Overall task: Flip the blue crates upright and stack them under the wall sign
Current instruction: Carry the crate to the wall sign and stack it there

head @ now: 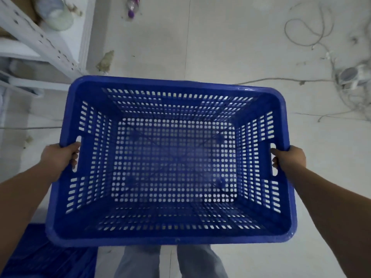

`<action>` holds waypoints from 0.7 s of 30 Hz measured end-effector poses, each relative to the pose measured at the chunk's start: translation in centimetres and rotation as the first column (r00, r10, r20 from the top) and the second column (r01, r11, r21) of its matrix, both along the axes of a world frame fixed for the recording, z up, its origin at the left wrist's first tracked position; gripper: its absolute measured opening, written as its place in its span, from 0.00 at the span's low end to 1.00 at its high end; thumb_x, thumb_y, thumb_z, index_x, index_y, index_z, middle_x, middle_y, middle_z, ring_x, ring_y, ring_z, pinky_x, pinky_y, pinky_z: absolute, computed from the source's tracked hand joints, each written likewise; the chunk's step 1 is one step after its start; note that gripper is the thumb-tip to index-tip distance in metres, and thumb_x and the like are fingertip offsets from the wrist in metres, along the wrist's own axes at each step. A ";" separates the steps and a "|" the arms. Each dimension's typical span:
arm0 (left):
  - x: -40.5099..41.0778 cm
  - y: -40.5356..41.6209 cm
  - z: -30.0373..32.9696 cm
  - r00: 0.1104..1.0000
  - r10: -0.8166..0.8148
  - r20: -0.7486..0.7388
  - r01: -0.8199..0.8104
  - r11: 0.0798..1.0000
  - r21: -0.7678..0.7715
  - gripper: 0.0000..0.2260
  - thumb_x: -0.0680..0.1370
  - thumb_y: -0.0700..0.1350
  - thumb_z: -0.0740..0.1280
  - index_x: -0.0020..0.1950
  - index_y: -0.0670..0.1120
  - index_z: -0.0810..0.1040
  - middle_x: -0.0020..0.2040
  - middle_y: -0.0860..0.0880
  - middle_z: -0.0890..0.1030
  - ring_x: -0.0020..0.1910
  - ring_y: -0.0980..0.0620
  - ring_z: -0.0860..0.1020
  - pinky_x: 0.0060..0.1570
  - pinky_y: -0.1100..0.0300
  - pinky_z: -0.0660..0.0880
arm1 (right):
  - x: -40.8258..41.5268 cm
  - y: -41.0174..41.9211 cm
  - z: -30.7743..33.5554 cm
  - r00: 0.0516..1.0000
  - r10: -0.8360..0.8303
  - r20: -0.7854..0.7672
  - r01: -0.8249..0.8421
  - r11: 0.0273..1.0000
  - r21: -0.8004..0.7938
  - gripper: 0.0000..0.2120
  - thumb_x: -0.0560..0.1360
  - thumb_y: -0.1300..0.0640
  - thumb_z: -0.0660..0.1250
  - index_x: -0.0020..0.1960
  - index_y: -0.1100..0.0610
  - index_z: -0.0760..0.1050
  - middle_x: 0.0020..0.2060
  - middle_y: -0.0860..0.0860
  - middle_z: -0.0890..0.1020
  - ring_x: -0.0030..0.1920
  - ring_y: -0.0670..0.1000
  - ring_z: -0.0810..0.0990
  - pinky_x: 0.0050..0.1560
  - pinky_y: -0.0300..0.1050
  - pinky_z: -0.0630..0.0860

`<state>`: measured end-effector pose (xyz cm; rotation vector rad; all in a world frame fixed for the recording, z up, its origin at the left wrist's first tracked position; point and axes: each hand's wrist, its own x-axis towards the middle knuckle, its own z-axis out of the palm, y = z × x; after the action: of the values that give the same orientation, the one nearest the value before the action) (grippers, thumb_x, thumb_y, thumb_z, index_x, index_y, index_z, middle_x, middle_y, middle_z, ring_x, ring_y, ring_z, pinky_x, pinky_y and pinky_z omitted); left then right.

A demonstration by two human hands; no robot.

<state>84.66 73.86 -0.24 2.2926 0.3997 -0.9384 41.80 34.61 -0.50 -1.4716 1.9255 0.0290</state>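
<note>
The crate [172,163] hangs upright, mouth up, in front of the person's legs [170,261] and clear of the floor [230,47]. The left hand [60,157] and right hand [289,160] each have a grip closed through a handle slot on opposite short sides — likely so the load stays level and balanced for carrying. Below the crate's near-left corner lies more blue plastic [50,255], probably another crate; I cannot tell which way up. The floor is pale and dusty — cables [313,35] loop off the crate's far-right corner, a white shelf frame [46,45] stands off its far-left. No wall sign is in view.
</note>
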 end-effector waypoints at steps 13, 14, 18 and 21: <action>2.4 -2.2 31.3 0.959 -0.197 -0.204 0.129 0.943 -0.306 0.18 0.82 0.44 0.55 0.32 0.47 0.59 0.17 0.52 0.59 0.13 0.55 0.57 0.17 0.66 0.59 | 0.2 -3.8 33.1 0.972 0.233 -0.010 -0.232 0.961 -0.152 0.08 0.74 0.58 0.66 0.45 0.64 0.75 0.26 0.57 0.79 0.23 0.55 0.77 0.31 0.44 0.75; 2.3 -2.3 33.6 0.961 -0.206 -0.182 0.143 0.941 -0.307 0.19 0.82 0.45 0.55 0.31 0.47 0.58 0.17 0.52 0.59 0.13 0.55 0.57 0.18 0.66 0.59 | 0.3 -3.9 35.4 0.968 0.251 -0.009 -0.248 0.954 -0.166 0.08 0.75 0.58 0.66 0.46 0.64 0.74 0.27 0.57 0.78 0.24 0.55 0.77 0.32 0.45 0.75; 2.3 -2.6 42.6 0.967 -0.248 -0.057 0.217 0.921 -0.323 0.20 0.83 0.45 0.54 0.31 0.45 0.59 0.17 0.50 0.58 0.13 0.53 0.57 0.21 0.64 0.59 | 0.7 -4.0 44.3 0.953 0.302 0.003 -0.294 0.929 -0.224 0.09 0.77 0.59 0.65 0.50 0.66 0.74 0.29 0.59 0.78 0.24 0.55 0.76 0.29 0.42 0.74; 2.0 -2.3 48.5 0.959 -0.284 -0.002 0.270 0.914 -0.301 0.21 0.83 0.44 0.55 0.29 0.45 0.60 0.19 0.49 0.58 0.14 0.53 0.57 0.19 0.65 0.61 | 0.4 -3.5 49.7 0.946 0.324 -0.013 -0.318 0.920 -0.231 0.10 0.77 0.57 0.65 0.49 0.65 0.73 0.30 0.59 0.80 0.25 0.55 0.78 0.31 0.42 0.74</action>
<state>86.64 71.56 48.25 2.0821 -0.0548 -1.1089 42.24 31.13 49.23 -1.9231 1.6904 -0.0661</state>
